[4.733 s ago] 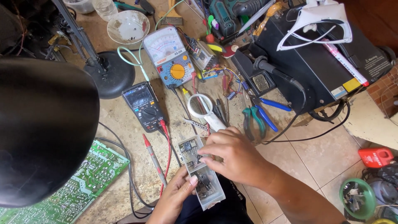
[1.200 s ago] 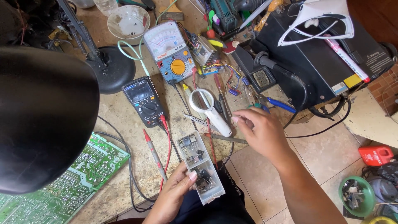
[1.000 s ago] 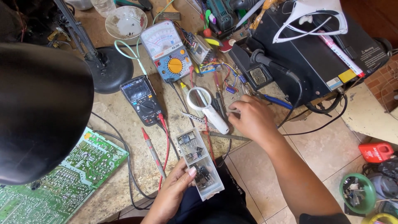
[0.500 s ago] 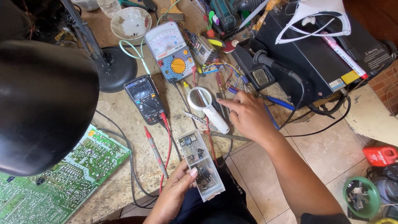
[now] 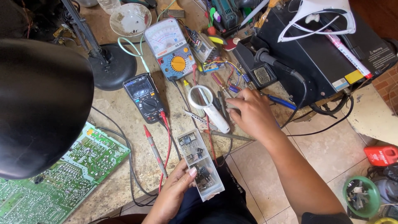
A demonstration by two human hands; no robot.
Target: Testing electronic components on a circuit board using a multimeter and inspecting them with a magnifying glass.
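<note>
Under our right hand (image 5: pixel 253 116) the tools are hidden, and parts in the box (image 5: pixel 200 164) our left hand (image 5: pixel 174 195) holds are too small to tell.

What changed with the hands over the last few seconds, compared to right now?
The right hand left the clear compartment box, where it had been picking at the parts, and moved up and away to the tools beside the magnifying glass. Whether it grips anything there cannot be told. The left hand kept holding the box at the bench edge. The black multimeter and green circuit board stayed put.
</note>
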